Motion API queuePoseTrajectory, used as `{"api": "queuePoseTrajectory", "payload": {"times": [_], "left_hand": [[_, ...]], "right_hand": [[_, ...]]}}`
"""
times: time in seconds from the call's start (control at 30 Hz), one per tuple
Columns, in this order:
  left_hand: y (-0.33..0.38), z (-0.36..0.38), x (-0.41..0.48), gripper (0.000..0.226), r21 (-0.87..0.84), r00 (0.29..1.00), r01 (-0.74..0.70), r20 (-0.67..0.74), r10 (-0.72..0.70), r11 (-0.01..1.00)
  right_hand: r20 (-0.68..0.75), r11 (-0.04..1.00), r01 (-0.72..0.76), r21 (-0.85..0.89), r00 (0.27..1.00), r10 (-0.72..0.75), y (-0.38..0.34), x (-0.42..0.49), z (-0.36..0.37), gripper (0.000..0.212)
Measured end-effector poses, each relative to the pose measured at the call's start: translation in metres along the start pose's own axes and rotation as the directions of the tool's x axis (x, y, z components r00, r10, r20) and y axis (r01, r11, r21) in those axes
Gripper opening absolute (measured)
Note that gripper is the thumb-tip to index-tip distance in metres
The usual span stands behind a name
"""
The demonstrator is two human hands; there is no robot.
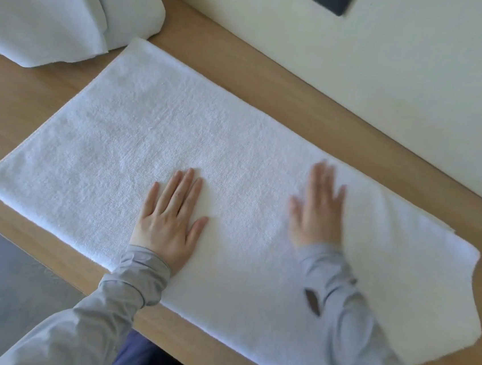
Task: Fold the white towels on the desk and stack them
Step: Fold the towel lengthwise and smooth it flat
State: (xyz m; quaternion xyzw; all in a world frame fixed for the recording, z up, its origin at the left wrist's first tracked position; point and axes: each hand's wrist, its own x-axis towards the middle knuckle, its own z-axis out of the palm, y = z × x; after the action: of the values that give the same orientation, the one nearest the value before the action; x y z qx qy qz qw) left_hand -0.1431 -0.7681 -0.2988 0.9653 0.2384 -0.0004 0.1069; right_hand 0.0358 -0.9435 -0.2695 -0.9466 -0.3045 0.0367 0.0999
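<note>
1 white towel (179, 134) lies spread along the desk (34, 95), its long side roughly parallel to the wall (393, 79). it appears already doubled once: at the right end a second layer does not quite match the one beneath, though the view does not settle this. left hand (170, 219) rests flat on the cloth near the middle, fingers straight and slightly spread, gripping nothing. right hand (316, 214) lies flat on the cloth well to the right, fingers extended, gripping nothing; it is blurred, so finer finger detail cannot be told. a heap of other white linen (44, 7) sits at the far left of the desk, just beside the towel's far corner

judgement: the step in hand is smoothing the towel flat ahead of a further fold; stacking is not yet begun. the next move calls for pinching both corners of 1 short end, carrying them across to the other end and squaring the edges, with the uneven right end corrected first
</note>
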Motion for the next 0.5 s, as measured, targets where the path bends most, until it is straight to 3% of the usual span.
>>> {"api": "queuePoseTrajectory", "payload": {"times": [0.1,0.17,0.33,0.5], "left_hand": [[0.000,0.000,-0.001,0.064,-0.024,1.000,-0.004,0.000,0.004,1.000],[0.000,-0.001,-0.001,0.064,-0.036,1.000,-0.003,-0.001,0.003,0.999],[0.000,-0.001,-0.001,0.063,-0.049,1.000,-0.016,-0.008,0.015,0.999],[-0.001,-0.001,-0.001,0.064,-0.053,1.000,-0.010,-0.011,0.009,0.999]], "right_hand": [[0.051,0.970,0.236,0.058,0.970,-0.239,-0.072,-0.068,0.018,0.063],[0.142,0.949,0.314,0.011,0.939,-0.312,-0.100,-0.112,0.033,0.062],[0.263,0.950,0.309,-0.055,0.922,-0.284,-0.085,-0.142,0.033,0.062],[0.275,0.955,0.263,-0.138,0.937,-0.218,-0.004,-0.114,0.011,0.059]]}}
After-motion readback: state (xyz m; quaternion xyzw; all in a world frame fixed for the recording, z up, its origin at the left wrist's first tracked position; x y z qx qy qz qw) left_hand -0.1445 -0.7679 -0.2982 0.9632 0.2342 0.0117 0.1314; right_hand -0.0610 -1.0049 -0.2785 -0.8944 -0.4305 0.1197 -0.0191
